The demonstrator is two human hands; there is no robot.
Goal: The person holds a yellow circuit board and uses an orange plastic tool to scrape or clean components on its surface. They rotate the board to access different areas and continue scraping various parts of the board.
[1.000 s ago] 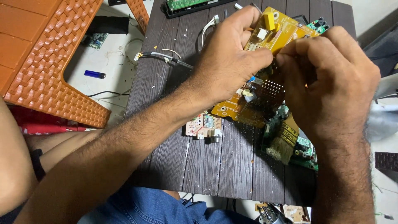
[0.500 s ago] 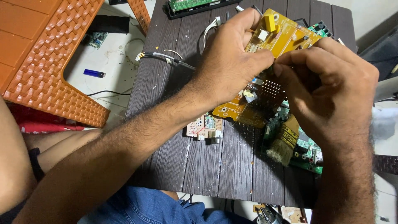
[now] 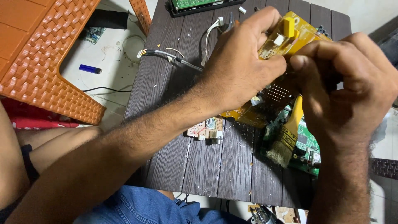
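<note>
Left hand (image 3: 238, 70) fingers clamp the yellow circuit board (image 3: 292, 35) by its edge; right hand (image 3: 346, 79) fingers pinch beside them. Board judged light, stiff, fragile; grip edges only.

An orange plastic stool (image 3: 45, 62) stands left of the dark table (image 3: 199, 166) — a blue lighter (image 3: 90, 69) on the floor.

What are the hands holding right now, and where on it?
Both hold the yellow circuit board: left hand grips its left edge, right hand pinches its lower right part.
</note>
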